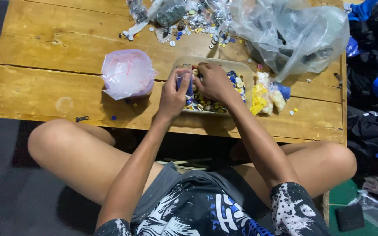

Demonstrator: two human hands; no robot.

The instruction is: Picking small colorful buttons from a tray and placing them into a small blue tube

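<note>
A clear plastic tub (pixel 240 68) full of mixed coloured buttons sits on the low wooden table (pixel 57 83) in front of me. My left hand (pixel 173 96) is at the tub's left end, closed around a small bag of blue buttons (pixel 184 83). My right hand (pixel 214 82) reaches into the tub with its fingers curled down among the buttons, close beside the left hand. What the right fingertips pinch is hidden.
A pink-tinted plastic bag (pixel 127 73) lies left of the tub. Small bags of yellow and white pieces (pixel 265 98) lie to its right. Loose buttons (pixel 202 30) and a big clear bag (pixel 294 32) fill the table's far side. Dark and blue clothes (pixel 375 65) pile at right.
</note>
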